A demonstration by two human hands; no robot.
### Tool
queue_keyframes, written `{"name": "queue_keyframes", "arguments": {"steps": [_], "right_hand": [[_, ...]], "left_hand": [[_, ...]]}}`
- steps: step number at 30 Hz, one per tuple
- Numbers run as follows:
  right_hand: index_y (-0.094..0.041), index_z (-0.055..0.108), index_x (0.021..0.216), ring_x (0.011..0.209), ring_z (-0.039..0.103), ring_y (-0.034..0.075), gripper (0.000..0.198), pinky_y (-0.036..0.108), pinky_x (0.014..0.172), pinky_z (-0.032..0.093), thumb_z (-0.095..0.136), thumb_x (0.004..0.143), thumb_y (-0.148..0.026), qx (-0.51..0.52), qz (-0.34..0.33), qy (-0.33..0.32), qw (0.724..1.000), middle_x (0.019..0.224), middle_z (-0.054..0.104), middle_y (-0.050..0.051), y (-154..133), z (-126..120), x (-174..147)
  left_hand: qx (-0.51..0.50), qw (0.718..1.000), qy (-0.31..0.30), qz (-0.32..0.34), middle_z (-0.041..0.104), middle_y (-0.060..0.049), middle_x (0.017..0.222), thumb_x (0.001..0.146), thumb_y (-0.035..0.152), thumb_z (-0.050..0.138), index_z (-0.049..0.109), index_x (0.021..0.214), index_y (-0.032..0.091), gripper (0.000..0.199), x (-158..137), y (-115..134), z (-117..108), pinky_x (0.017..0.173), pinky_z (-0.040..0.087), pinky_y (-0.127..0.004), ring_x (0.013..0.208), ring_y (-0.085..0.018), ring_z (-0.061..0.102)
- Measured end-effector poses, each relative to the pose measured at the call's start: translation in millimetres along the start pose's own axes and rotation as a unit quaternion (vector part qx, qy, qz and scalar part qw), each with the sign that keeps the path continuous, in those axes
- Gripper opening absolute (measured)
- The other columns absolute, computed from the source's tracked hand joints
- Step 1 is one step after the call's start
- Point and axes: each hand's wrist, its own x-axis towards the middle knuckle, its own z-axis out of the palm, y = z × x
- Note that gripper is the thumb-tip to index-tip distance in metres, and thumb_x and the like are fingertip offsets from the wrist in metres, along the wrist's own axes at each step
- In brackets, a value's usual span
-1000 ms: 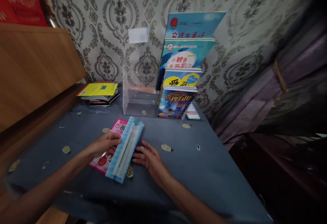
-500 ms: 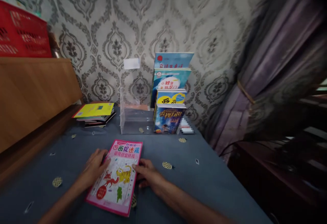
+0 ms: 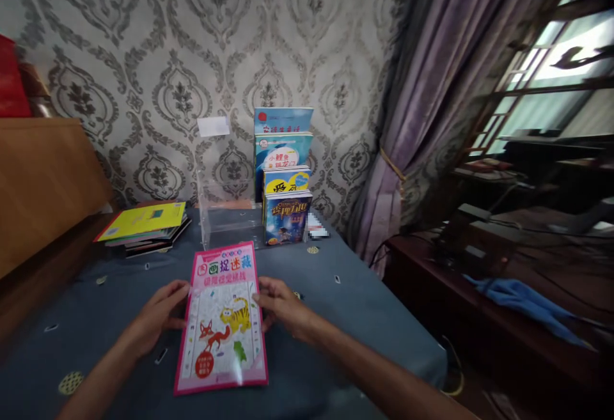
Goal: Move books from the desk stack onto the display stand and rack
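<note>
A pink picture book [image 3: 223, 324] with a fox and a striped yellow cat on its cover is held between my two hands, cover up. At its left edge, my left hand [image 3: 165, 308] grips with the fingers partly hidden beneath. My right hand [image 3: 283, 305] pinches the right edge, thumb on the cover. Beyond the book stands a clear acrylic rack [image 3: 230, 227]. Its right side holds several upright books, with a dark blue book [image 3: 286, 218] in front and a taller light blue book [image 3: 283, 119] at the back.
A stack of flat books topped by a yellow one [image 3: 148, 220] lies at the table's left. A wooden cabinet [image 3: 43, 177] borders that side. The blue tablecloth [image 3: 374, 318] covers the table. Purple curtains [image 3: 398, 132] and a dark red desk [image 3: 432, 266] are at right.
The view has turned to the right, bringing the window into sight. The pink book has turned more upright in view and come nearer the rack's front, both hands still on its edges.
</note>
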Motion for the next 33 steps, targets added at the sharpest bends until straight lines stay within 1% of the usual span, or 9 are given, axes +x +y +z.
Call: {"name": "queue_keyframes", "arguments": {"steps": [2, 4, 8, 10, 12, 16, 21, 26, 33], "right_hand": [[-0.02, 0.065, 0.102, 0.076, 0.068, 0.018, 0.042, 0.026, 0.058, 0.053, 0.068, 0.079, -0.056, -0.062, -0.066, -0.015, 0.996, 0.089, 0.073, 0.002, -22, -8, -2], [-0.02, 0.067, 0.102, 0.086, 0.068, 0.02, 0.035, 0.032, 0.072, 0.055, 0.06, 0.088, -0.051, -0.151, -0.165, 0.0, 0.975, 0.095, 0.073, 0.003, -41, -17, -4], [-0.021, 0.068, 0.11, 0.112, 0.063, 0.024, 0.025, 0.042, 0.101, 0.047, 0.054, 0.093, -0.031, -0.318, -0.329, 0.079, 0.886, 0.113, 0.072, 0.008, -49, -38, -9], [-0.02, 0.069, 0.108, 0.116, 0.061, 0.025, 0.022, 0.043, 0.104, 0.046, 0.059, 0.089, -0.026, -0.365, -0.35, 0.075, 0.86, 0.117, 0.071, 0.01, -33, -52, -10], [-0.019, 0.07, 0.103, 0.109, 0.064, 0.023, 0.02, 0.041, 0.099, 0.049, 0.06, 0.086, -0.017, -0.429, -0.32, 0.026, 0.844, 0.11, 0.073, 0.01, -10, -65, -10], [-0.015, 0.072, 0.103, 0.107, 0.064, 0.021, 0.026, 0.036, 0.101, 0.049, 0.057, 0.085, -0.005, -0.515, -0.288, -0.099, 0.801, 0.102, 0.075, 0.01, 31, -82, -12], [-0.016, 0.073, 0.104, 0.112, 0.064, 0.02, 0.024, 0.036, 0.103, 0.049, 0.061, 0.086, -0.006, -0.484, -0.325, -0.019, 0.812, 0.11, 0.075, 0.011, 50, -87, -13], [-0.017, 0.073, 0.105, 0.111, 0.064, 0.021, 0.021, 0.034, 0.1, 0.051, 0.065, 0.086, -0.011, -0.481, -0.33, -0.038, 0.811, 0.108, 0.075, 0.011, 46, -90, -11], [-0.019, 0.072, 0.107, 0.117, 0.064, 0.022, 0.019, 0.038, 0.101, 0.051, 0.068, 0.089, -0.021, -0.471, -0.319, 0.012, 0.822, 0.113, 0.074, 0.013, 47, -93, -10]], "left_hand": [[-0.061, 0.997, 0.016, 0.043, 0.071, -0.007, 0.096, 0.06, 0.056, 0.084, 0.065, 0.099, 0.019, 0.057, -6, 16, 13, 0.055, 0.057, -0.029, 0.084, -0.023, 0.066], [-0.092, 0.986, 0.039, 0.134, 0.072, -0.006, 0.096, 0.066, 0.06, 0.08, 0.066, 0.099, 0.019, 0.054, -12, 31, 25, 0.067, 0.062, -0.037, 0.089, -0.026, 0.068], [0.087, 0.931, -0.045, 0.352, 0.073, -0.01, 0.106, 0.072, 0.067, 0.073, 0.073, 0.096, 0.021, 0.052, -14, 35, 39, 0.099, 0.053, -0.044, 0.108, -0.033, 0.066], [0.204, 0.878, -0.132, 0.412, 0.072, -0.012, 0.115, 0.07, 0.069, 0.073, 0.074, 0.103, 0.022, 0.057, -7, 18, 45, 0.099, 0.053, -0.043, 0.113, -0.035, 0.065], [0.268, 0.829, -0.221, 0.438, 0.072, -0.014, 0.117, 0.074, 0.066, 0.072, 0.075, 0.109, 0.023, 0.056, 3, -7, 51, 0.091, 0.057, -0.039, 0.109, -0.033, 0.069], [0.315, 0.79, -0.242, 0.466, 0.074, -0.012, 0.113, 0.088, 0.04, 0.069, 0.075, 0.107, 0.026, 0.024, 16, -45, 61, 0.09, 0.058, -0.034, 0.103, -0.025, 0.072], [0.304, 0.779, -0.244, 0.491, 0.073, -0.008, 0.114, 0.085, 0.037, 0.074, 0.071, 0.114, 0.031, 0.029, 19, -44, 60, 0.09, 0.059, -0.034, 0.104, -0.024, 0.072], [0.328, 0.772, -0.232, 0.492, 0.073, -0.009, 0.112, 0.089, 0.043, 0.069, 0.071, 0.116, 0.033, 0.029, 21, -43, 66, 0.09, 0.058, -0.035, 0.104, -0.025, 0.071], [0.343, 0.752, -0.223, 0.517, 0.072, -0.008, 0.107, 0.088, 0.043, 0.07, 0.069, 0.115, 0.03, 0.03, 32, -41, 81, 0.082, 0.057, -0.031, 0.095, -0.022, 0.07]]}}
